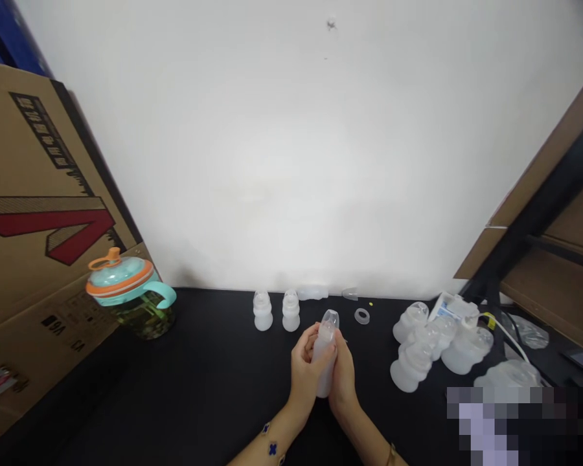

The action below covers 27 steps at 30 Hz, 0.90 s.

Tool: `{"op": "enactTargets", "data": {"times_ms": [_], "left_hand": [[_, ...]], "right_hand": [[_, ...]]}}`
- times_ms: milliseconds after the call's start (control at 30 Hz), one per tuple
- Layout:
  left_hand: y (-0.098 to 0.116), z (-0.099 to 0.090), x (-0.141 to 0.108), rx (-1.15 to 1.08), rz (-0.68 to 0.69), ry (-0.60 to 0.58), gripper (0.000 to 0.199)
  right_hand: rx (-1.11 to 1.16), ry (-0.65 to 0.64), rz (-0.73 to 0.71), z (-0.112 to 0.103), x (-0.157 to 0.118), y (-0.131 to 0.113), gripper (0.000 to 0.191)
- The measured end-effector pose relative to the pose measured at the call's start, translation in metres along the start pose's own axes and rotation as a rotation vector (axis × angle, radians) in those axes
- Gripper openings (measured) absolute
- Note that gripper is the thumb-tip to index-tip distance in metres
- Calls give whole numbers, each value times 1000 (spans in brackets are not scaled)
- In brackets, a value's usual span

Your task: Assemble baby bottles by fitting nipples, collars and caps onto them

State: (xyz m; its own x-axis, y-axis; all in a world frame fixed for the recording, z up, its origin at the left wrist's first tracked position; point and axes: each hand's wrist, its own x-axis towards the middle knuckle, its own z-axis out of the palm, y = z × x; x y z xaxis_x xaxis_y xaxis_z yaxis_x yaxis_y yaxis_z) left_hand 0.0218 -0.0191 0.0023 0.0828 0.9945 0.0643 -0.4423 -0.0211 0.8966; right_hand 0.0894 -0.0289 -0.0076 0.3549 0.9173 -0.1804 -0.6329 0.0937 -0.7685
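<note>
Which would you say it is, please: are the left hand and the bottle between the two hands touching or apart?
Touching: the head view shows the left hand against the translucent bottle, with its thumb lying across the bottle's side.

On the black tabletop (214,382), two small capped bottles (263,317) stand side by side; to their right I spot a clear cap (350,294) lying near a pale ring (364,321), then a cluster of bottles (409,370); far left, a lidded jug (148,316).
</note>
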Motion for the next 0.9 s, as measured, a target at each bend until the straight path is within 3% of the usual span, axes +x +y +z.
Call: {"op": "enactTargets", "data": {"times_ms": [300, 900], "left_hand": [[1, 0, 1, -19, -4, -35, 45], [-2, -1, 0, -47, -30, -25, 37]], "right_hand": [[-7, -7, 4, -5, 2, 5, 55], [-4, 23, -11, -6, 4, 7, 48]]}}
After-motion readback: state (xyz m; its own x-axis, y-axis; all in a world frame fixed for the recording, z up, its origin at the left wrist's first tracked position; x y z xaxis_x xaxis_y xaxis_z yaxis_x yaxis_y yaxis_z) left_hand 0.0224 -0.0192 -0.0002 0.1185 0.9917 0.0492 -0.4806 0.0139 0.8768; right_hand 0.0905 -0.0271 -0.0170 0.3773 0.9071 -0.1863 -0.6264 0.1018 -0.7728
